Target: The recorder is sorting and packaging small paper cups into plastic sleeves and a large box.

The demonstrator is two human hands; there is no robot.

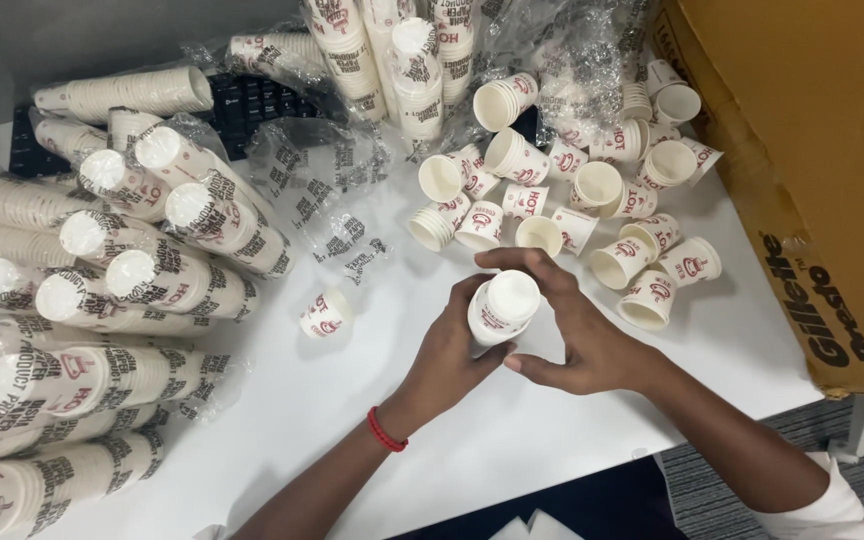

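Note:
My left hand (449,352), a red band on its wrist, grips a short stack of white paper cups (501,306) with red print, bottom up, over a white table (372,400). My right hand (574,330) curls around the same stack from the right, fingertips on its top edge and thumb below. One single paper cup (326,315) lies on its side to the left of the hands. Just beyond the hands, several loose cups (572,205) stand and lie scattered.
Long sleeves of stacked cups in printed plastic wrap (132,270) pile up along the left. More wrapped sleeves (402,60) and empty wrap lie at the back over a black keyboard (252,100). A brown cardboard box (812,170) stands at the right.

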